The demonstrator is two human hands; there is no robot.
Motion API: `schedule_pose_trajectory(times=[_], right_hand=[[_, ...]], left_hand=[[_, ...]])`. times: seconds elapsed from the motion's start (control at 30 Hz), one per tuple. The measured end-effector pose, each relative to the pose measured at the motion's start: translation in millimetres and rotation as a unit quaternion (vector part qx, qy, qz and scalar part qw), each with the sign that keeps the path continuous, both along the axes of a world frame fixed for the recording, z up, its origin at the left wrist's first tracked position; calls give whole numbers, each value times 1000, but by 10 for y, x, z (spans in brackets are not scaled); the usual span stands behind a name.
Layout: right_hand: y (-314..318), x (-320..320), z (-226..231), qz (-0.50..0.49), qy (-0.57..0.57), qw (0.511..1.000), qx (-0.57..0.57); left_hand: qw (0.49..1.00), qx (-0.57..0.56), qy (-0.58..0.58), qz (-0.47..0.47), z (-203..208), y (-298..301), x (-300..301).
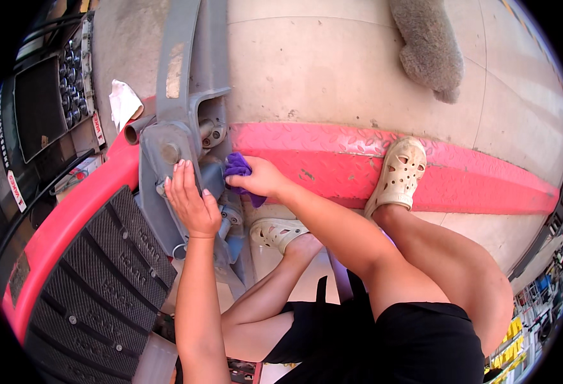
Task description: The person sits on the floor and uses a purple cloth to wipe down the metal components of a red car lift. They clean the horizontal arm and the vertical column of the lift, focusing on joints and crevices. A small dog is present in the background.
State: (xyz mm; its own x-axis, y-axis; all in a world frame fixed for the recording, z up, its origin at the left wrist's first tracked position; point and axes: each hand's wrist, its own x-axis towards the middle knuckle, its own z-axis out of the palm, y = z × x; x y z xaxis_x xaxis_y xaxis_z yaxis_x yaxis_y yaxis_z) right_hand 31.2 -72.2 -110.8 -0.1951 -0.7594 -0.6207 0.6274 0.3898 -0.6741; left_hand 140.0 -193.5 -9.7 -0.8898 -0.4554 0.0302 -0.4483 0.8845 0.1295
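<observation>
My left hand [193,203] lies with its fingers stretched out against the side of a grey steel bracket [155,144], just below a large round pivot pin [169,152]. My right hand [262,176] grips a bunched purple cloth [237,165] beside the same bracket, close to the inner side of the joint. A bolt fitting [212,133] shows inside the bracket above the cloth. From the bracket a long grey steel arm [178,70] runs away from me. The part of the joint behind my hands is hidden.
A red tread-plate beam [307,153] crosses the floor; my right clog [404,169] rests on it. At left stand a red-edged black ribbed rubber pad [96,275] and a rack of metal sockets [71,86]. A white cloth [123,102] and a grey furry animal [428,48] are farther off.
</observation>
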Motion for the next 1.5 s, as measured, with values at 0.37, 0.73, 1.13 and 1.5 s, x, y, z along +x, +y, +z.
schedule_pose_trajectory(times=[0.37, 0.73, 1.13, 1.5], right_hand=[[-158, -2, 464, -77, 408, 910, -1], [-555, 220, -318, 208, 307, 907, -197], [-770, 87, -149, 347, 333, 866, -136], [-642, 94, -212, 360, 450, 812, -91]], left_hand=[[1000, -1, -10, 5, 10, -10, 63], [1000, 1, 1, -2, 5, -8, 4], [1000, -17, -8, 10, 5, 7, 20], [1000, -9, -26, 0, 17, 13, 27]])
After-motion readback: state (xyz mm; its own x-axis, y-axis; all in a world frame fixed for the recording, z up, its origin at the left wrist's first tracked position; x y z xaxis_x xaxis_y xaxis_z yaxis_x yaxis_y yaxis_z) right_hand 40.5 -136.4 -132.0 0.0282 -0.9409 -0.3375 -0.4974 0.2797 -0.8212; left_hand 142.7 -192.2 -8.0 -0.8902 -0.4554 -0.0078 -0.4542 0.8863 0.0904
